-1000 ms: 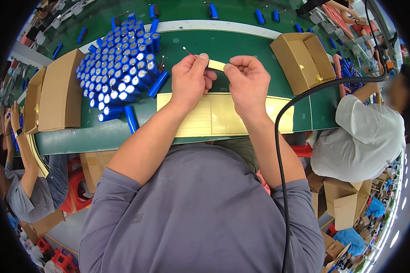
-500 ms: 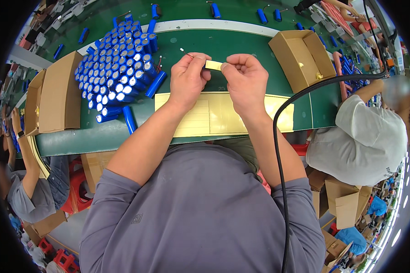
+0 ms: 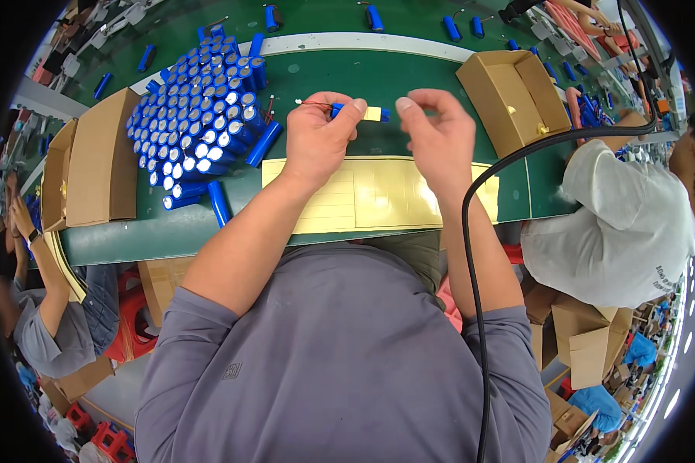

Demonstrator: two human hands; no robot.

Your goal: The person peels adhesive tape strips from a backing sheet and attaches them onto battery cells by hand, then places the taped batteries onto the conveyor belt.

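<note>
My left hand (image 3: 316, 139) grips a small blue battery cell (image 3: 385, 115) between thumb and fingers, above the table. A pale yellow strip (image 3: 372, 113) lies on the cell, and a thin wire lead with a white connector (image 3: 299, 102) sticks out to the left. My right hand (image 3: 444, 131) is apart from the cell, to its right, thumb and forefinger spread with nothing seen between them. Below both hands lies a yellow adhesive sheet (image 3: 394, 197) marked off in strips. Many blue cylindrical batteries (image 3: 201, 116) stand packed together left of my left hand.
Cardboard boxes stand left (image 3: 102, 158) and right (image 3: 510, 100) on the green table (image 3: 324, 73). Beyond a pale rail (image 3: 363, 42), single blue batteries lie on a green surface. A black cable (image 3: 471, 255) crosses by my right forearm. People sit at both sides.
My right hand has let go of the yellow strip and moved right, its fingers parting. More of the blue cell shows now. Batteries beyond the rail have shifted slightly right.
</note>
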